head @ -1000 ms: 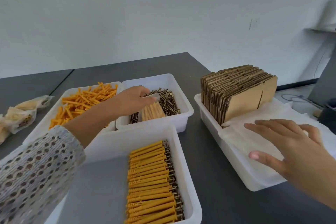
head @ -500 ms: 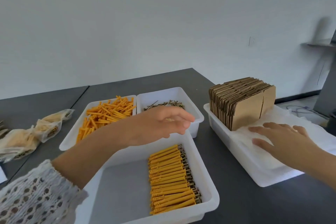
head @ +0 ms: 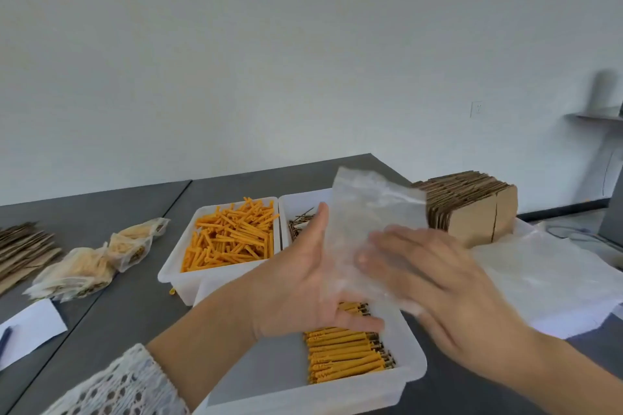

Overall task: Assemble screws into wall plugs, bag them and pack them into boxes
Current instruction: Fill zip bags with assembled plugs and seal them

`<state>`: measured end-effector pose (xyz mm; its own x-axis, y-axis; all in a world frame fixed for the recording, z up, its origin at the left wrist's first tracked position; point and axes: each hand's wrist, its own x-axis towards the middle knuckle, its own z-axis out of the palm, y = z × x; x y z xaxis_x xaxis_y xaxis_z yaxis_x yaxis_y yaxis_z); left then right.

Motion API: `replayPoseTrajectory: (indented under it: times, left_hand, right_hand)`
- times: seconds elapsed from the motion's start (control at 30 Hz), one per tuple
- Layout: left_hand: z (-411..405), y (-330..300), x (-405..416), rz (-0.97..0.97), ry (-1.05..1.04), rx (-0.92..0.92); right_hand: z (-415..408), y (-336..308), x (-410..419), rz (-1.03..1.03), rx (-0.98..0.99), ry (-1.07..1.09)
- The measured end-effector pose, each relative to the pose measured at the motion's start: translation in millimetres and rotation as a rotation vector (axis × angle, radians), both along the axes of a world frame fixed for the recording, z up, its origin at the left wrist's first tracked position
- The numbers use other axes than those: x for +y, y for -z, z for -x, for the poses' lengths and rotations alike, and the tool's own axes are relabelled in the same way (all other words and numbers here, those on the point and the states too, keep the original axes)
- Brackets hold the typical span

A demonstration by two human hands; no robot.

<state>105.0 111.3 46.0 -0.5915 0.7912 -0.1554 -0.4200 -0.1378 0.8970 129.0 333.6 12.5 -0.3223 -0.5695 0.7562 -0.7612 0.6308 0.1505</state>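
Holding clear bag above near tray: left hand flat beneath, right hand pinching it. We are seeing assembled plugs waiting inside, filled bags far left; boxing looking undone.

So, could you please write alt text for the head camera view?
Two hands hold a clear plastic bag between them above a white tray of assembled plugs. Behind sit trays of loose orange plugs and screws, with flat cardboard boxes to the right.
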Motion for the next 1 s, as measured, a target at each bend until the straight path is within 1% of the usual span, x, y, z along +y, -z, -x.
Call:
replayPoseTrajectory:
  times: [0.03, 0.07, 0.1, 0.13, 0.17, 0.2, 0.23, 0.27, 0.33, 0.37, 0.4, 0.43, 0.47, 0.5, 0.53, 0.6, 0.7, 0.77, 0.87, 0.9, 0.93, 1.0]
  left_hand:
    - [0.5, 0.3, -1.4, -0.028, -0.049, -0.054]
    - [0.8, 1.6, -3.3, -0.002, -0.117, -0.078]
    - [1.4, 6.2, -6.2, 0.071, -0.201, -0.051]
    - [1.3, 13.1, -9.9, 0.173, -0.298, 0.016]
    - [2.4, 22.7, -13.7, 0.256, -0.403, 0.1]
    - [4.4, 31.8, -17.9, 0.306, -0.508, 0.162]
    - [7.1, 39.7, -22.7, 0.336, -0.588, 0.214]
    - [9.2, 43.9, -27.1, 0.37, -0.639, 0.276]
    - [15.5, 47.1, -35.0, 0.456, -0.638, 0.46]
    - [16.2, 46.3, -38.7, 0.502, -0.61, 0.557]
    - [17.4, 44.7, -41.6, 0.544, -0.586, 0.629]
    - [19.2, 43.9, -43.8, 0.58, -0.562, 0.687]
    - [21.1, 44.3, -46.1, 0.611, -0.54, 0.724]
    - [23.6, 45.1, -48.3, 0.646, -0.517, 0.742]
    - [26.9, 45.6, -51.0, 0.685, -0.504, 0.751]
    - [34.6, 44.7, -57.3, 0.753, -0.484, 0.761]
    - [47.4, 43.5, -68.2, 0.79, -0.46, 0.751]
    - [54.7, 43.9, -72.9, 0.788, -0.46, 0.68]
    - [63.2, 52.8, -77.4, 0.718, -0.439, 0.534]
    - [61.5, 50.2, -74.9, 0.747, -0.435, 0.498]
    - [64.3, 55.7, -76.4, 0.72, -0.454, 0.506]
    - [70.1, 65.2, -75.2, 0.736, -0.495, 0.488]
  right_hand:
    - [-3.1, 7.3, -13.6, -0.076, 0.007, -0.045]
    - [-3.3, 14.0, -23.7, -0.136, 0.0, -0.076]
    - [-2.8, 18.7, -31.5, -0.179, -0.056, -0.101]
    - [-2.0, 22.0, -38.0, -0.202, -0.154, -0.132]
    - [-1.2, 26.4, -42.8, -0.191, -0.262, -0.176]
    - [-0.2, 31.1, -46.9, -0.128, -0.356, -0.23]
    - [0.9, 34.5, -51.4, -0.03, -0.427, -0.269]
    - [3.4, 36.4, -56.2, 0.075, -0.469, -0.259]
    - [17.2, 39.5, -64.1, 0.226, -0.477, -0.086]
    - [24.9, 39.7, -67.0, 0.255, -0.509, -0.001]
    - [33.3, 39.4, -69.8, 0.279, -0.603, 0.045]
    - [42.7, 37.8, -72.5, 0.32, -0.748, 0.058]
    - [51.2, 35.5, -75.2, 0.386, -0.878, 0.04]
    - [57.3, 34.8, -77.9, 0.443, -0.941, 0.011]
    - [62.2, 33.7, -80.9, 0.475, -0.927, -0.005]
    - [67.8, 32.2, -85.9, 0.483, -0.788, 0.015]
    - [73.0, 34.6, -92.8, 0.408, -0.597, 0.038]
    - [75.7, 36.7, -97.7, 0.334, -0.497, 0.089]
    - [79.2, 34.9, -104.2, 0.314, -0.461, 0.051]
    - [80.9, 34.3, -105.1, 0.32, -0.457, 0.047]
    - [83.8, 33.1, -106.0, 0.326, -0.447, 0.045]
    - [87.4, 29.9, -106.7, 0.325, -0.428, 0.037]
